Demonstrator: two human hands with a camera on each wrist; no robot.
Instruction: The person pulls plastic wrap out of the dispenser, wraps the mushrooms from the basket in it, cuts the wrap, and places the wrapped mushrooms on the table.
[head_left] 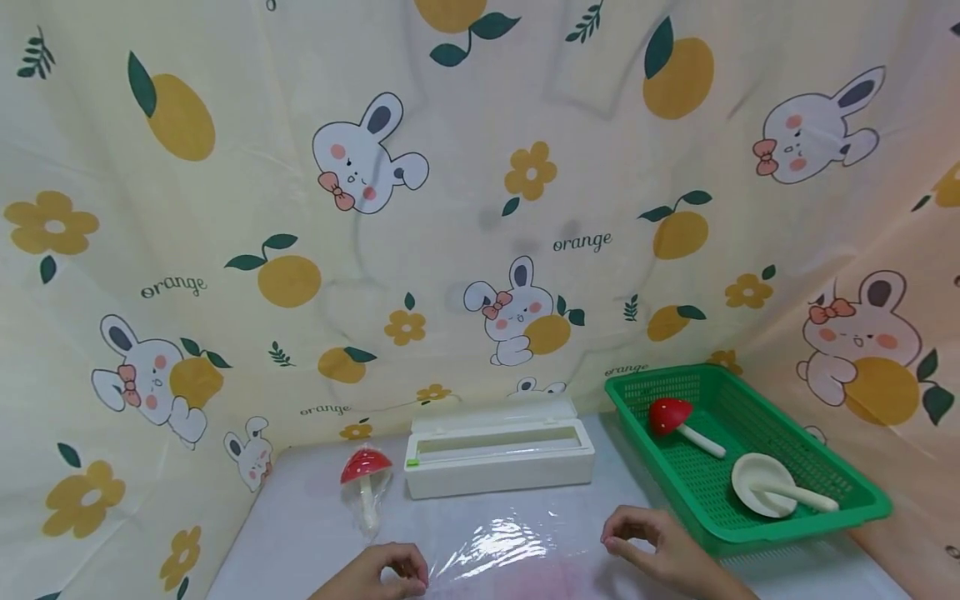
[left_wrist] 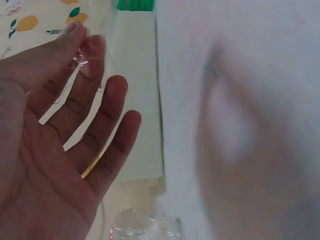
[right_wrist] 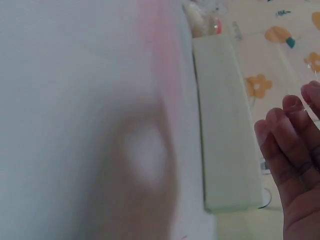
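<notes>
Between the two hands, low in the head view, spreads a sheet of clear plastic wrap point(head_left: 498, 546), shiny and creased, with a pink tint showing at its lower part. My left hand point(head_left: 386, 571) pinches its left side; in the left wrist view, thumb and index finger meet on a bit of the film point(left_wrist: 79, 59) while the other fingers stay extended. On the opposite side my right hand point(head_left: 660, 550) holds the wrap with thumb and forefinger together. Beyond the left hand lies a red-capped toy mushroom point(head_left: 366, 483) wrapped in clear film.
Behind the wrap stands a white plastic-wrap dispenser box point(head_left: 498, 473) with its lid raised and a roll inside. A green basket point(head_left: 675, 475) at the right contains a red-capped mushroom point(head_left: 670, 415) and a cream one point(head_left: 763, 483). Printed cloth point(head_left: 465, 225) hangs behind the white table point(head_left: 285, 533).
</notes>
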